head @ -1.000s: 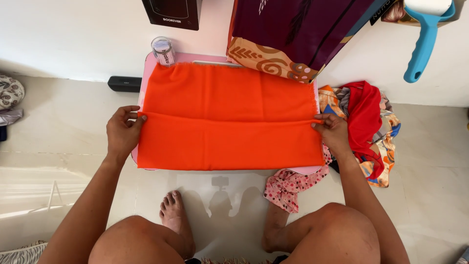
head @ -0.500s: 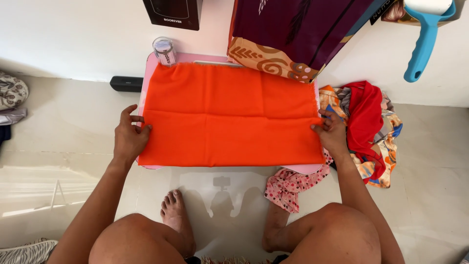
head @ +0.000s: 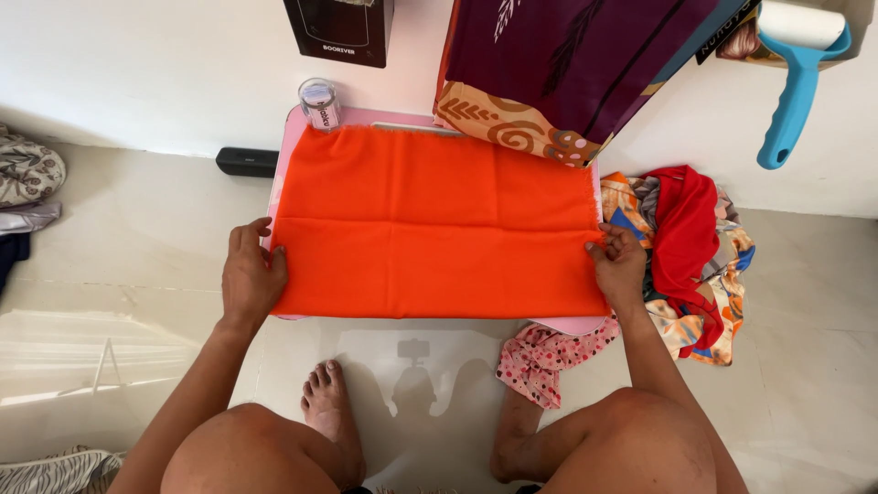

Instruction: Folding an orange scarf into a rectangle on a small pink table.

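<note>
- My left hand (head: 250, 280) rests on the left edge of the orange cloth (head: 434, 224), thumb and fingers pinching that edge.
- My right hand (head: 619, 263) grips the right edge the same way, fingertips closed on the fabric.
- The orange cloth lies flat across a small pink table (head: 294, 128), with a crease line across its middle.
- I judge it smoothed and ready; the fold itself looks not yet made.
- A heap of clothes (head: 688, 252) lies just right of the table, and a dotted pink cloth (head: 546, 355) hangs below it.

jar (head: 319, 102) and draped fabric (head: 549, 82) crowd the table's far edge.
</note>
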